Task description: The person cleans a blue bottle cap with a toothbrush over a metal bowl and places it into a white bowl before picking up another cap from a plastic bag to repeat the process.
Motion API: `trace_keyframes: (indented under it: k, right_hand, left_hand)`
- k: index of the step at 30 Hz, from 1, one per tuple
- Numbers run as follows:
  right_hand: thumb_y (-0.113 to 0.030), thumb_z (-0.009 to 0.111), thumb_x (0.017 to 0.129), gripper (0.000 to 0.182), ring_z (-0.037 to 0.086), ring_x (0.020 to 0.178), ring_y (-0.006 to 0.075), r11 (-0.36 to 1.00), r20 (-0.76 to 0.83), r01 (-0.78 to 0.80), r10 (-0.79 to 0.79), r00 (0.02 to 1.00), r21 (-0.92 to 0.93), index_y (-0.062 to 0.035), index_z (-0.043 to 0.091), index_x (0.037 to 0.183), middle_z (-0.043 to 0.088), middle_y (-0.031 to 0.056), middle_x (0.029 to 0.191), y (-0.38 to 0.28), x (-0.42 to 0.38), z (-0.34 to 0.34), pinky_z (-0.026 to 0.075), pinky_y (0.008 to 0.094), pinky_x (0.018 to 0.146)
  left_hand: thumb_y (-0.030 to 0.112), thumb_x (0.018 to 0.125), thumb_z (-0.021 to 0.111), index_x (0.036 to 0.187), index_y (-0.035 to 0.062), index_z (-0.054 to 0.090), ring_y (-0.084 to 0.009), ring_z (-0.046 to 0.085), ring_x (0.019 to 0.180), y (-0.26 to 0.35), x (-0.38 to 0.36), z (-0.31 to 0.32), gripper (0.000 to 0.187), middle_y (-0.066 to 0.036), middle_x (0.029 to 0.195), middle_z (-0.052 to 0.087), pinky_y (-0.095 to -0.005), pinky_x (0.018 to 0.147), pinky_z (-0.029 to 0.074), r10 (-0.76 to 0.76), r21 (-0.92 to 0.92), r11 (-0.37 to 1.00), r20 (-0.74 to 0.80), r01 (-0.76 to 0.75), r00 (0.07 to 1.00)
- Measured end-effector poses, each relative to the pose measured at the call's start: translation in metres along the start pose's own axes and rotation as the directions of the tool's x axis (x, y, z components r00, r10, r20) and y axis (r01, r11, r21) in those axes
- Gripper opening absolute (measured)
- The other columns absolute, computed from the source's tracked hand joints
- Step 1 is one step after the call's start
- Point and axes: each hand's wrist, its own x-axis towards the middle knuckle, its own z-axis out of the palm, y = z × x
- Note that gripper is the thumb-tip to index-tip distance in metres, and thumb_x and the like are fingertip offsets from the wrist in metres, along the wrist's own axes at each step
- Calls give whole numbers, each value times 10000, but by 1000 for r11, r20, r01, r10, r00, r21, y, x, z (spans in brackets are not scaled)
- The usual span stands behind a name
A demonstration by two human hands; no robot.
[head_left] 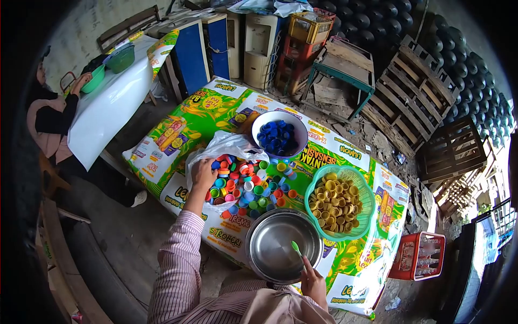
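My left hand [204,175] rests at the left edge of a pile of mixed bottle caps [248,184] that spills from a white plastic bag [229,143]; its fingertips are partly hidden among caps and bag. In my right hand [313,279] is a thin stick-like tool with a green tip [295,247], held over a steel bowl [264,262] with no caps visible inside. Blue caps [276,136] fill a white bowl [259,121] behind the pile. Yellow caps [335,205] lie in a green scalloped basket [367,208] to the right.
A patterned cover [232,240] lies over the table. At the left, another person [51,116] sits at a second table [116,102], with a hand at a green bowl [94,79]. A red crate of bottles [415,256] stands right; pallets [413,92] and a small table [345,59] stand behind.
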Motion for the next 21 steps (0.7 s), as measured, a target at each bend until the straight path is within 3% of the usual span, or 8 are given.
trace_keyframes:
  k: [5, 8, 10, 11, 14, 16, 20, 21]
  right_hand:
    - [-84, 553, 825, 495, 600, 576, 317, 1000, -14, -26, 26, 1000, 8, -215, 460, 1294, 603, 154, 704, -3, -2, -3, 469, 409, 520]
    - [-90, 552, 828, 490, 593, 563, 321, 1000, -7, -23, 23, 1000, -5, -215, 462, 1292, 594, 155, 691, 0, -5, -2, 471, 413, 514]
    - [-97, 545, 832, 495, 590, 562, 328, 999, 27, -15, 16, 1000, -32, -221, 448, 1301, 592, 158, 696, 2, -7, -1, 469, 424, 511]
    - [-97, 545, 832, 495, 590, 562, 328, 999, 27, -17, 17, 999, -29, -221, 448, 1301, 592, 158, 696, 2, -7, -1, 469, 424, 511]
    - [-101, 537, 835, 504, 591, 568, 334, 1000, 31, 12, -12, 999, -6, -229, 432, 1311, 594, 162, 709, -2, -6, -3, 468, 432, 509]
    - [-98, 533, 837, 509, 590, 570, 338, 998, 25, 60, -60, 998, 4, -234, 423, 1315, 595, 166, 716, 2, -6, -1, 466, 435, 508]
    - [-91, 531, 838, 507, 587, 566, 332, 997, 16, 82, -83, 996, 14, -223, 424, 1316, 593, 166, 714, 2, -6, -3, 466, 428, 509]
    - [-73, 533, 836, 512, 585, 569, 324, 997, 19, 72, -72, 997, 33, -208, 424, 1317, 590, 162, 713, 8, -8, -3, 460, 415, 509]
  left_hand:
    - [102, 704, 682, 980, 78, 575, -310, 530, 990, 0, -2, 4, 297, -103, 961, 587, -393, 842, 432, 9, -19, 1000, -57, -10, 998]
    - [74, 747, 655, 929, 40, 556, -268, 582, 918, -2, -7, 1, 210, -106, 904, 604, -357, 784, 461, 15, -161, 987, -83, -28, 996]
    - [92, 797, 620, 892, 19, 537, -250, 617, 681, -1, -15, 1, 146, -113, 755, 616, -344, 620, 474, -76, -573, 820, -119, -6, 990]
    - [81, 826, 594, 867, -4, 522, -217, 619, 593, 1, -20, 2, 119, -124, 706, 621, -306, 561, 464, -82, -603, 795, -217, -67, 973]
    - [67, 865, 545, 893, 8, 519, -157, 637, 737, 16, -45, -9, 70, -84, 820, 629, -256, 646, 478, -165, -620, 783, -125, 52, 978]
    - [74, 877, 477, 923, 8, 483, -160, 609, 679, 55, -67, -28, 81, -75, 755, 593, -264, 597, 450, -214, -779, 619, -45, 100, 976]
    - [111, 888, 439, 909, 17, 437, -289, 573, 695, 130, -132, -46, 96, -148, 741, 556, -374, 606, 439, -20, -706, 702, 109, 91, 994]
    - [120, 891, 443, 917, 19, 436, -322, 565, 703, 154, -156, -39, 104, -162, 752, 554, -399, 611, 434, 153, -641, 763, 50, -85, 987]
